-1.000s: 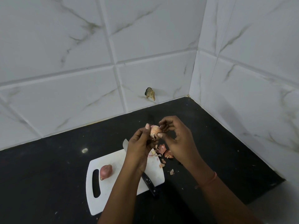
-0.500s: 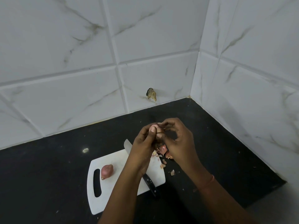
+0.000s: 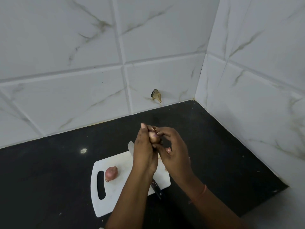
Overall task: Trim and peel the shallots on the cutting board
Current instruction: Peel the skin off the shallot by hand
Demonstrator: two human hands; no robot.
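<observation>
A pale, partly peeled shallot [image 3: 152,137] is held above the far end of the white cutting board [image 3: 115,194]. My left hand [image 3: 144,151] grips it from the left. My right hand [image 3: 173,152] pinches it from the right, fingertips on its top. A second shallot [image 3: 111,173], pink and unpeeled, lies on the board next to the handle slot. A knife lies across the board under my arms; only its blade tip [image 3: 130,146] and black handle [image 3: 156,189] show. The peel scraps on the board are mostly hidden by my hands.
The board lies on a black counter [image 3: 49,171] in a corner of white marble-look tiled walls. A chipped hole [image 3: 156,95] marks the back wall. A small pale speck [image 3: 83,150] lies on the counter left of the board.
Both hands have kept the shallot between them and turned it; my right fingers have shifted from its top front to over its tip. The hands now cover the peel scraps.
</observation>
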